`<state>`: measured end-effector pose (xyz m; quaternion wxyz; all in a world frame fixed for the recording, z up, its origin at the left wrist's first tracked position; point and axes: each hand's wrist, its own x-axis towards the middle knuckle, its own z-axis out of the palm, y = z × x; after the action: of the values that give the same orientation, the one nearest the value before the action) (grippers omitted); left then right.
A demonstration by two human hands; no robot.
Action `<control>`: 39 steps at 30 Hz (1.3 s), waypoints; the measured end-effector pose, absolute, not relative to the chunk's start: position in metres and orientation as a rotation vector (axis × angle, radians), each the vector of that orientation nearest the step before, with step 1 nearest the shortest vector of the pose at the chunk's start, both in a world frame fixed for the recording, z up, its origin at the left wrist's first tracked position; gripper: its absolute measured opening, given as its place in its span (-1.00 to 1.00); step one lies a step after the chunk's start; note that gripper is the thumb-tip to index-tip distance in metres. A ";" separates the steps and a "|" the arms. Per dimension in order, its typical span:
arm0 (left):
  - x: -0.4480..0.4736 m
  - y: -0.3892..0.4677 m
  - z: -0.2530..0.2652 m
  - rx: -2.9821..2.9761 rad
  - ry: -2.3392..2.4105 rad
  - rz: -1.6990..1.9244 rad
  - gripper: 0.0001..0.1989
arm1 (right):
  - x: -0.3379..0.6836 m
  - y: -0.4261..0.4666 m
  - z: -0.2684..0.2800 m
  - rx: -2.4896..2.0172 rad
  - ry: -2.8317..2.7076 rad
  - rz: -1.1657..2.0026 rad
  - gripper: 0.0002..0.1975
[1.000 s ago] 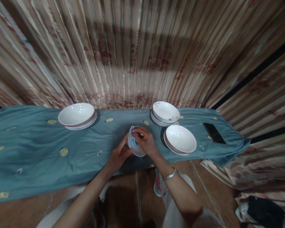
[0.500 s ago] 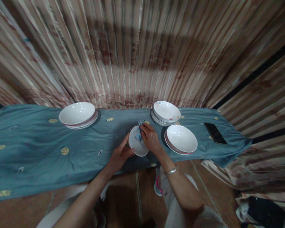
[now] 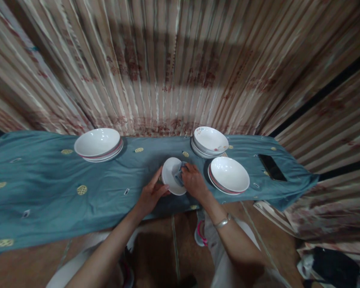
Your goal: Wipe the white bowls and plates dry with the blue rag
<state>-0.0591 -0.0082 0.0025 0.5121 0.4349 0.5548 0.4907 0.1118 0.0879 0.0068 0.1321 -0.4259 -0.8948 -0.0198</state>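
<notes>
A small white bowl is tipped toward me over the middle of the cloth-covered table. My left hand grips its left rim, thumb on the near edge and fingers around the outside. In my right hand, closed, is a bluish-grey cloth, pressed against the inside of the bowl on its right side. Part of the cloth is hidden under my fingers. Just right of my right hand sits a stack of white bowls with reddish sides.
White flower-patterned plates are stacked at the back right. Another stack of white bowls stands at the left. A black phone lies near the right end of the blue-green tablecloth. Pleated curtains hang behind.
My right hand has moved the cloth from the bowl's far rim down and to the right along its inside. My left hand keeps its hold, and the bowl has shifted only slightly.
</notes>
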 end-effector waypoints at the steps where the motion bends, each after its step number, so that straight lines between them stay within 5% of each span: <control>1: -0.059 -0.008 0.002 1.042 1.331 1.183 -0.11 | 0.113 0.087 0.007 -1.236 -2.633 -0.070 -0.76; 11: -0.059 -0.007 0.002 1.126 1.371 1.149 -0.14 | 0.116 0.073 0.018 -1.166 -2.852 0.071 -0.76; 25: -0.059 -0.007 0.002 1.090 1.351 1.159 -0.12 | 0.101 0.074 0.008 -0.761 -2.330 1.098 -0.69; 39: -0.057 -0.009 0.004 1.068 1.339 1.166 -0.12 | 0.096 0.074 0.004 -0.941 -2.537 0.501 -0.54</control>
<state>-0.0571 -0.0092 0.0038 0.5096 0.4435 0.5561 0.4841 0.0957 0.0744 0.0045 0.1934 -0.3355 -0.9045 0.1786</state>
